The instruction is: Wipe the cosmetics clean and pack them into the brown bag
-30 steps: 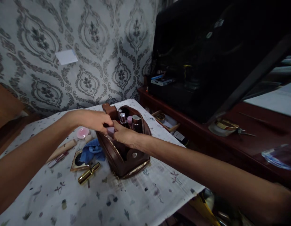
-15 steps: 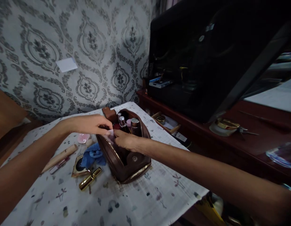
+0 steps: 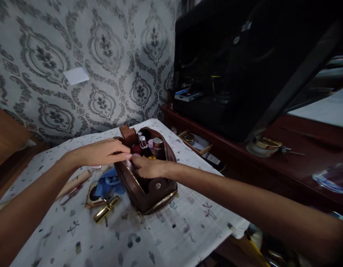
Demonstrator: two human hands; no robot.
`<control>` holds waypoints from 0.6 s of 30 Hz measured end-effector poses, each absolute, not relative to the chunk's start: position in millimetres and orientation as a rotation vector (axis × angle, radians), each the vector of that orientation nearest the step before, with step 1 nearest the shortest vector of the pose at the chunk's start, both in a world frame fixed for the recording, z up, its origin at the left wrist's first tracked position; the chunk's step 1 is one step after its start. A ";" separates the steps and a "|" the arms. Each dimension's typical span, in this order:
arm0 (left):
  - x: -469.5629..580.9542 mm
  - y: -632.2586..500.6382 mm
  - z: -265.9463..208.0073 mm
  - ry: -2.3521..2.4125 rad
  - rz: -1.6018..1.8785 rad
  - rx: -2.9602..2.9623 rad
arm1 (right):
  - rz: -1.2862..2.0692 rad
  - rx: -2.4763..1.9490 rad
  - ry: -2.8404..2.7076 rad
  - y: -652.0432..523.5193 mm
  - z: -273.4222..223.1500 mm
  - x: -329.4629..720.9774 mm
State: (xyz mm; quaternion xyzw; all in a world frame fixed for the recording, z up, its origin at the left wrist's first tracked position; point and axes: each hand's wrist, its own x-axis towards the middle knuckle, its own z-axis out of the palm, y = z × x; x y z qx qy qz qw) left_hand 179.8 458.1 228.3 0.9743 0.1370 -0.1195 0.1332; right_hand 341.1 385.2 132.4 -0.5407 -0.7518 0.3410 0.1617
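Observation:
A brown cosmetic bag (image 3: pixel 157 196) lies unzipped on the cloth-covered table. My left hand (image 3: pixel 105 152) is closed over its left rim, thumb by the zip and fingertips partly hidden. My right hand (image 3: pixel 150 167) reaches into the opening with curled fingers. Beside its fingertips is a pale pinkish item (image 3: pixel 129 165), mostly hidden, and I cannot tell whether the hand grips it. Behind the right hand, a silver-capped bottle (image 3: pixel 143 142) and a dark cylindrical container (image 3: pixel 158 146) stand inside the bag.
Left of the bag lie a blue cloth (image 3: pixel 110 182), a compact (image 3: pixel 91 198), a gold tube (image 3: pixel 106 210) and a beige tube (image 3: pixel 77 181). A brown desk (image 3: pixel 232 163) with a large black screen (image 3: pixel 229 74) stands at right, a jar (image 3: pixel 263 146) on it.
My left hand has shifted slightly, its fingers now stretched further over the bag's rim. My right hand remains inside the bag. The pale item shows less, and the view has moved a little.

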 end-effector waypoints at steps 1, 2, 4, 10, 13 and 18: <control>179.4 458.2 228.0 0.400 -0.347 2.832 | 1.011 -1.543 -2.057 385.0 131.2 341.0; 178.9 458.5 227.8 0.401 -0.347 2.835 | 1.050 -1.533 -1.962 384.8 130.0 340.8; 177.9 459.1 227.4 0.406 -0.355 2.825 | 1.116 -1.508 -1.806 385.0 128.2 340.2; 177.9 458.6 226.9 0.440 -0.338 2.809 | 1.219 -1.460 -1.820 387.5 127.8 339.4; 179.0 457.4 227.0 0.435 -0.309 2.821 | 1.228 -1.457 -1.835 387.9 127.8 341.3; 179.6 455.1 227.9 0.444 -0.311 2.857 | 1.210 -1.393 -1.823 387.3 126.6 343.7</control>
